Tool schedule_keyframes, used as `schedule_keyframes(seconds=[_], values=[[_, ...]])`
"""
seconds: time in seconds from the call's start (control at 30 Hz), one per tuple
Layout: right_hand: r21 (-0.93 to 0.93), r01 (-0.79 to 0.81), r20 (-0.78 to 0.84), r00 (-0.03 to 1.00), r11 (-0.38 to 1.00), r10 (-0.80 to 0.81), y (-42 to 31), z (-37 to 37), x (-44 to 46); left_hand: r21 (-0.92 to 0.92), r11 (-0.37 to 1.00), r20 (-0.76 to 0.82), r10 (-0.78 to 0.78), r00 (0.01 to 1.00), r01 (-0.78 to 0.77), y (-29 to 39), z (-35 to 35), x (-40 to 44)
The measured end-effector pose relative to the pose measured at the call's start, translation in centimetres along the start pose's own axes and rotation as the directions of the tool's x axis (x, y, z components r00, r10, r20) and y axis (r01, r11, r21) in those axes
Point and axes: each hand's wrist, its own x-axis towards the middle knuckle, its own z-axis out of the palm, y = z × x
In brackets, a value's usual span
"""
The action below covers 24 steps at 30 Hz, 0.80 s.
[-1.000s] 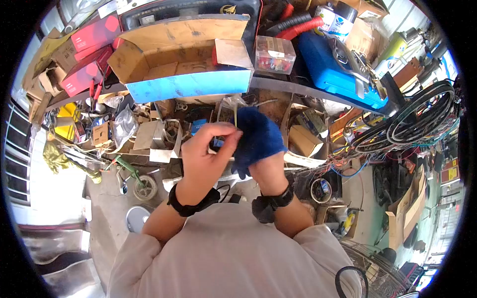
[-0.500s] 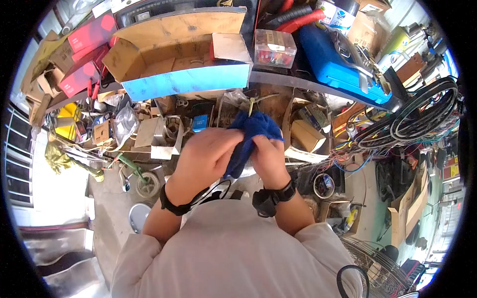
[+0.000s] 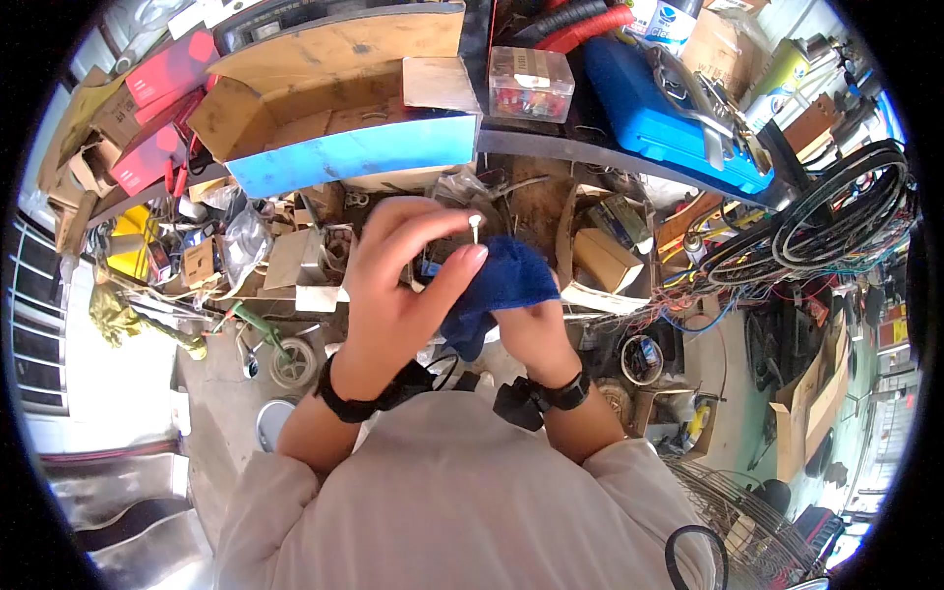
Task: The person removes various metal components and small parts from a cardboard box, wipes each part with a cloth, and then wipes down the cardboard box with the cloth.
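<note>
By the blue cloth (image 3: 516,273), which the right hand (image 3: 539,339) clasps, 1 thin rod (image 3: 475,221) juts out; the left hand (image 3: 388,285) curls beside it, whether pinching I cannot tell. A slackened grip could drop the rod.

A dark blue cloth (image 3: 511,274), soft and matte, is bunched in uneven folds below and to the right of the open blue-fronted box (image 3: 344,154). Its top is rounded and bulging, and a loose, darker fold hangs down on the side farther from the box. A thin metal piece (image 3: 476,233) with a pale, rounded head stands nearly upright at the cloth's edge on the box side, head toward the box; its lower end is hidden.
</note>
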Motion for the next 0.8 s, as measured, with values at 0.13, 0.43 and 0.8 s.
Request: schedule_keyframes(seconds=[0.13, 0.43, 0.8], values=[[-0.04, 0.028, -0.048, 0.998, 0.999, -0.03, 1.0, -0.7, -0.4, -0.305, 0.921, 0.128, -0.213, 0.969, 0.243, -0.3, 0.9, 0.2], [-0.072, 0.046, -0.252, 0.966, 0.996, -0.063, -0.5, -3.9, -1.4, -0.385, 0.916, 0.051, -0.096, 0.994, 0.108, 0.6, 4.6, 0.4], [-0.04, 0.237, -0.637, 0.742, 0.971, -0.208, -2.7, -8.6, -3.2, -0.497, 0.865, 0.101, -0.019, 0.995, 0.067, 5.0, 8.7, 5.7]])
